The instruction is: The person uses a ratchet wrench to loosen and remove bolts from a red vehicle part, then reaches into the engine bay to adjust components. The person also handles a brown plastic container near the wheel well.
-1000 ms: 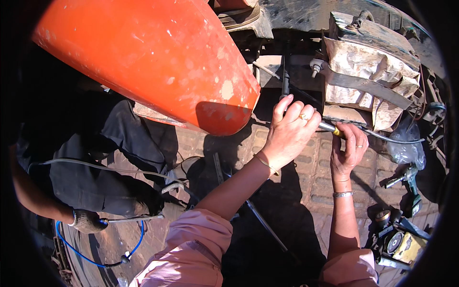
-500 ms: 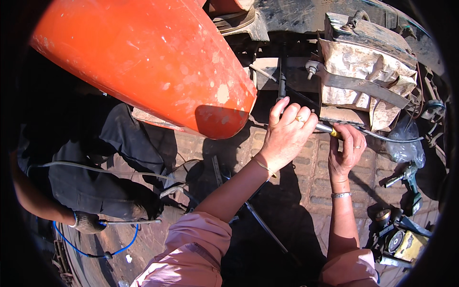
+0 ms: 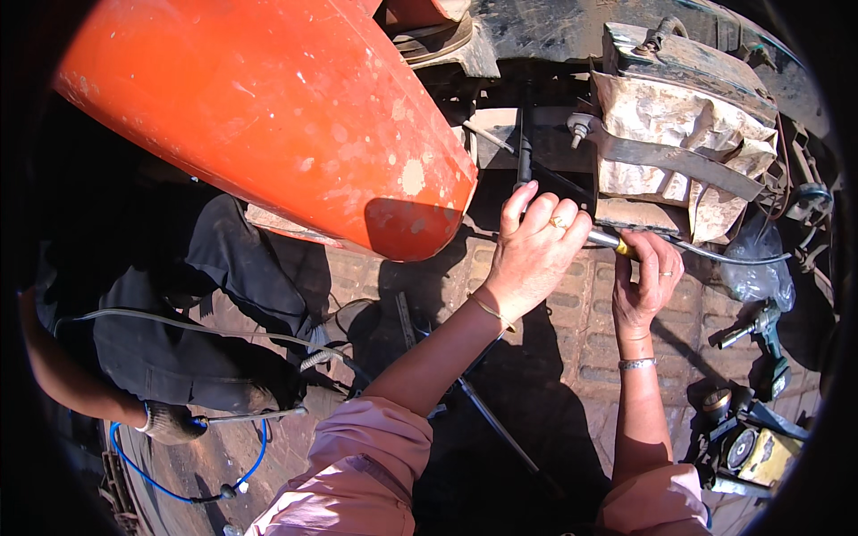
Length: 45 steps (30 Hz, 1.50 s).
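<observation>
My left hand (image 3: 540,243) is closed where a black shaft (image 3: 525,147) meets a silver metal bar (image 3: 602,238); its fingers hide the joint. The shaft runs away from me into the dark gap under the machine. My right hand (image 3: 650,275) grips the other end of the bar, at its yellow section (image 3: 626,249), with fingers curled round it. Just beyond my hands stands a battery-like block (image 3: 675,134) in torn pale wrapping, held by a metal strap (image 3: 684,161). To the left of my left hand hangs a large orange panel (image 3: 295,116).
At left, a co-worker's gloved hand (image 3: 172,423) holds a thin metal rod (image 3: 259,415) near a blue hose (image 3: 147,478). A long silver bar (image 3: 496,424) lies below my left arm. At right are a clear plastic bag (image 3: 760,268), a green power tool (image 3: 767,344) and a yellow device (image 3: 770,457).
My two hands stay nearly in place on the bar. The co-worker's gloved hand has shifted slightly right, and the blue hose has moved right and down with it.
</observation>
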Each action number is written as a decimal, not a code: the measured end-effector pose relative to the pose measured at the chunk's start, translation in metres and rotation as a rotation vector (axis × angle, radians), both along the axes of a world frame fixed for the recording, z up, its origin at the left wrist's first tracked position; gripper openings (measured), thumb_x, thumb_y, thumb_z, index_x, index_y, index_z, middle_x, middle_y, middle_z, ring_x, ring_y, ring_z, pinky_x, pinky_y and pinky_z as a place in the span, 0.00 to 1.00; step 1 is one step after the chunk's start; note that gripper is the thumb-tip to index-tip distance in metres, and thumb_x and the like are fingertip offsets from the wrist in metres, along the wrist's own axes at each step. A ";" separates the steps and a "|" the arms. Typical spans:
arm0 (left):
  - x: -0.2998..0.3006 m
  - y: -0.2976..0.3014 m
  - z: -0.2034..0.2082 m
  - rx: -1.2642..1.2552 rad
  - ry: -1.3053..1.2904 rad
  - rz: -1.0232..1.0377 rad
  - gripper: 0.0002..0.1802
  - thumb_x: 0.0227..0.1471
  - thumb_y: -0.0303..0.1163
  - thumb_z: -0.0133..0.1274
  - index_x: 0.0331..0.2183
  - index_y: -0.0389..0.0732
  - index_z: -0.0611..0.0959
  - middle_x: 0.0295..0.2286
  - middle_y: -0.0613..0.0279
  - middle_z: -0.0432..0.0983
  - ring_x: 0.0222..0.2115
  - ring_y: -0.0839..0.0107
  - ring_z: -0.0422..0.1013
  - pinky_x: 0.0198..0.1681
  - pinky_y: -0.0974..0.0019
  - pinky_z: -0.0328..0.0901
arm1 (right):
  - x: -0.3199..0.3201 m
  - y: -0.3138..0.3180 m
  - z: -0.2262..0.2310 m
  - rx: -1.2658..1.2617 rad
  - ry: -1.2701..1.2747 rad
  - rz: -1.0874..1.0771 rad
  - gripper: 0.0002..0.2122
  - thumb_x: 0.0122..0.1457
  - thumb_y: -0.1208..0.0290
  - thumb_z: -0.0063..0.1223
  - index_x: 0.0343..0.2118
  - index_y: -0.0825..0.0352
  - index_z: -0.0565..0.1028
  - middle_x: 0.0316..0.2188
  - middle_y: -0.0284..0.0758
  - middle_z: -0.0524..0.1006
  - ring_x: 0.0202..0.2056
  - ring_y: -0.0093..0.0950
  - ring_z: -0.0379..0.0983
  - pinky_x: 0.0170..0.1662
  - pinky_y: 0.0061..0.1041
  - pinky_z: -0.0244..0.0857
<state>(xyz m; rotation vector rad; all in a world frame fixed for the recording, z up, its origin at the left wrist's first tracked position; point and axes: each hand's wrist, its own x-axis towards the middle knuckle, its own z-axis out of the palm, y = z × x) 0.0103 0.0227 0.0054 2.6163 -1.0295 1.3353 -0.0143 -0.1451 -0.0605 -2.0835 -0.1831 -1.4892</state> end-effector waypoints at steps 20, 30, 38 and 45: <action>-0.004 -0.002 0.003 0.004 0.041 0.008 0.13 0.42 0.27 0.54 0.35 0.48 0.80 0.33 0.71 0.70 0.42 0.71 0.68 0.61 0.52 0.48 | -0.001 -0.001 0.000 -0.002 0.001 0.005 0.15 0.46 0.79 0.63 0.38 0.57 0.79 0.35 0.29 0.76 0.41 0.30 0.73 0.51 0.34 0.61; -0.003 -0.001 0.003 0.002 0.040 0.011 0.14 0.43 0.26 0.54 0.36 0.50 0.80 0.33 0.73 0.71 0.42 0.72 0.68 0.60 0.52 0.49 | 0.000 -0.006 0.001 -0.019 0.023 0.030 0.15 0.45 0.76 0.65 0.38 0.56 0.79 0.34 0.28 0.76 0.39 0.29 0.72 0.48 0.33 0.62; -0.003 0.000 0.003 -0.002 0.059 0.006 0.13 0.42 0.27 0.55 0.35 0.50 0.81 0.33 0.73 0.71 0.41 0.72 0.68 0.60 0.52 0.51 | -0.010 -0.016 0.013 -0.156 0.188 0.030 0.18 0.44 0.80 0.66 0.40 0.59 0.77 0.36 0.32 0.76 0.39 0.33 0.72 0.45 0.32 0.63; 0.001 -0.001 -0.002 -0.004 -0.044 0.046 0.10 0.42 0.31 0.57 0.31 0.54 0.81 0.32 0.76 0.70 0.39 0.76 0.68 0.60 0.56 0.50 | -0.019 -0.038 0.021 -0.129 0.274 0.244 0.16 0.46 0.82 0.64 0.40 0.63 0.78 0.40 0.34 0.79 0.43 0.33 0.75 0.49 0.33 0.67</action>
